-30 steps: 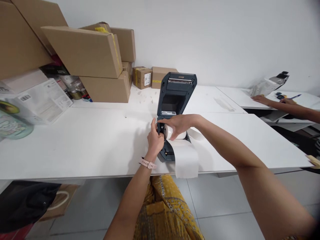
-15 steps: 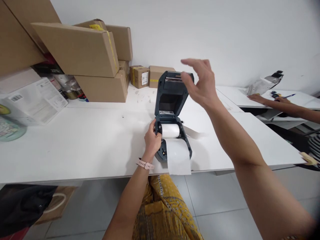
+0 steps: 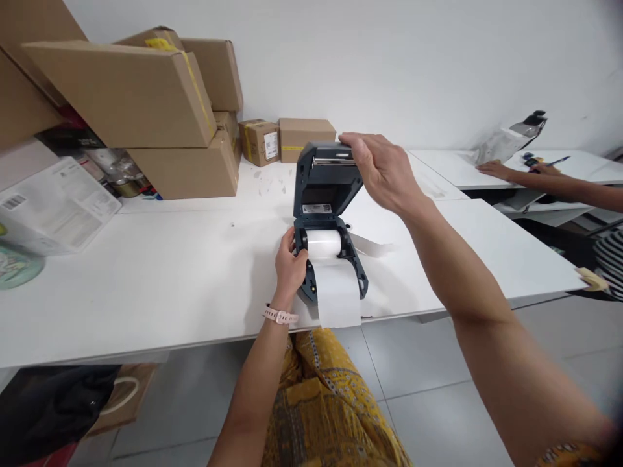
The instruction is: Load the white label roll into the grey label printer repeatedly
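A dark label printer (image 3: 302,285) stands near the front edge of the white table, its lid (image 3: 318,188) raised and tilted back. Inside lies a white paper roll (image 3: 324,244), and a strip of white paper (image 3: 339,295) hangs from it over the printer's front. My left hand (image 3: 291,264) grips the left side of the printer's base. At the top right edge of the lid, my right hand (image 3: 380,167) has its fingers over the rim and its thumb on the near side.
Cardboard boxes (image 3: 141,97) are piled at the back left, with two smaller boxes (image 3: 306,135) near the wall. A curled paper strip (image 3: 372,246) lies right of the printer. Another person's hands (image 3: 545,170), one with a pen, rest on the far right table.
My right hand has come down from above onto the lid's top edge and closed on it. The lid is tilted slightly further forward. My left hand keeps its place on the base.
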Demonstrator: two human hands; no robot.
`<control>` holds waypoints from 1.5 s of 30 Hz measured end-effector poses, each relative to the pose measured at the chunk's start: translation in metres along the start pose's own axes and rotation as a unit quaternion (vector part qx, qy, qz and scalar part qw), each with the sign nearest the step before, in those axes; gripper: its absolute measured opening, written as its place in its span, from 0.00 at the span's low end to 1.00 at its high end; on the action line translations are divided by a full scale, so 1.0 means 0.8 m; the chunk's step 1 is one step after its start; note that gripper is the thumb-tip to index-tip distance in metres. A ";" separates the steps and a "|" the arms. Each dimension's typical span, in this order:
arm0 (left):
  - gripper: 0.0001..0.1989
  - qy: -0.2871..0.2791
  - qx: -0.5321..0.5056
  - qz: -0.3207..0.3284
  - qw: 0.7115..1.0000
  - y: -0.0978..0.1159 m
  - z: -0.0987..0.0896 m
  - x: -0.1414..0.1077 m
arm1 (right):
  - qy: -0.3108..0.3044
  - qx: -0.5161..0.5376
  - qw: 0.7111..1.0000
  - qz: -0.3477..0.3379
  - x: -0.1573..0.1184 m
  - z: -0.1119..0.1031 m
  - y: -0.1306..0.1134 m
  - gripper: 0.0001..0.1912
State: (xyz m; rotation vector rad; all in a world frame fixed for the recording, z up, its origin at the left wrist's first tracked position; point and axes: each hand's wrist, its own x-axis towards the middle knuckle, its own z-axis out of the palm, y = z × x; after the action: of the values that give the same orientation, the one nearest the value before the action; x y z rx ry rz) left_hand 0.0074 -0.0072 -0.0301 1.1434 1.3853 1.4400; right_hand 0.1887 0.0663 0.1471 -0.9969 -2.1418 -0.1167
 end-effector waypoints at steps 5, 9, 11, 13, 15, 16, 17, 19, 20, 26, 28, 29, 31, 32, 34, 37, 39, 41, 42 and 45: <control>0.29 0.027 -0.058 -0.055 0.996 -0.027 -0.007 -0.068 | 0.004 -0.008 1.000 -0.006 -0.105 -0.007 -0.040 0.25; 0.29 0.044 -0.130 -0.061 0.989 -0.046 -0.016 -0.107 | 0.002 0.039 0.999 -0.027 -0.181 0.006 -0.053 0.22; 0.27 0.046 -0.156 -0.057 0.985 -0.048 -0.017 -0.110 | 0.014 0.071 0.997 -0.004 -0.205 0.018 -0.057 0.23; 0.27 0.051 -0.153 -0.048 0.986 -0.048 -0.017 -0.108 | 0.015 0.082 0.996 0.031 -0.223 0.034 -0.062 0.23; 0.27 0.051 -0.135 -0.038 0.989 -0.048 -0.016 -0.106 | 0.008 0.073 0.995 0.063 -0.239 0.051 -0.067 0.24; 0.27 0.050 -0.123 -0.034 0.991 -0.048 -0.015 -0.106 | 0.010 0.067 0.995 0.078 -0.246 0.059 -0.069 0.25; 0.27 0.049 -0.110 -0.030 0.992 -0.048 -0.015 -0.106 | 0.017 0.063 0.994 0.093 -0.253 0.067 -0.071 0.25; 0.26 0.050 -0.086 -0.021 0.995 -0.050 -0.014 -0.109 | 0.040 0.057 0.991 0.117 -0.265 0.082 -0.073 0.26; 0.26 0.050 -0.074 -0.016 0.996 -0.050 -0.014 -0.110 | 0.052 0.054 0.989 0.124 -0.271 0.089 -0.072 0.26; 0.25 0.046 -0.027 0.004 0.999 -0.044 -0.012 -0.114 | 0.025 0.032 0.989 0.144 -0.291 0.114 -0.064 0.26; 0.24 0.054 -0.030 0.007 0.998 -0.044 -0.011 -0.113 | 0.036 0.038 0.989 0.137 -0.294 0.116 -0.060 0.26; 0.24 0.057 -0.032 0.007 0.998 -0.044 -0.010 -0.113 | 0.048 0.045 0.989 0.131 -0.295 0.116 -0.058 0.26; 0.24 0.058 -0.036 0.006 0.998 -0.045 -0.010 -0.113 | 0.068 0.064 0.988 0.120 -0.294 0.115 -0.053 0.27; 0.24 0.058 -0.034 0.005 0.998 -0.046 -0.011 -0.113 | 0.073 0.075 0.988 0.117 -0.293 0.113 -0.051 0.27; 0.25 0.055 -0.025 0.005 0.998 -0.048 -0.012 -0.114 | 0.071 0.093 0.986 0.123 -0.290 0.108 -0.049 0.27; 0.25 0.047 -0.012 0.007 0.999 -0.050 -0.013 -0.114 | 0.067 0.108 0.980 0.153 -0.286 0.101 -0.052 0.27; 0.26 0.046 -0.014 0.007 0.999 -0.052 -0.013 -0.113 | 0.075 0.119 0.978 0.155 -0.284 0.098 -0.055 0.27; 0.25 0.050 -0.023 0.005 0.998 -0.054 -0.014 -0.112 | 0.082 0.129 0.979 0.134 -0.283 0.097 -0.056 0.28; 0.25 0.051 -0.028 0.003 0.998 -0.053 -0.015 -0.113 | 0.087 0.135 0.980 0.118 -0.283 0.098 -0.054 0.28; 0.25 0.048 -0.037 -0.007 0.998 -0.050 -0.019 -0.124 | 0.144 0.153 0.977 0.045 -0.280 0.102 -0.046 0.29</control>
State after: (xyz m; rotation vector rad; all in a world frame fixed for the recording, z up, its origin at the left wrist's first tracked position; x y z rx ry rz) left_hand 0.0168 -0.1042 -0.0770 1.0283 1.3896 1.5409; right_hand 0.2063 -0.0674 -0.0530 -0.8377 -1.7813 0.1050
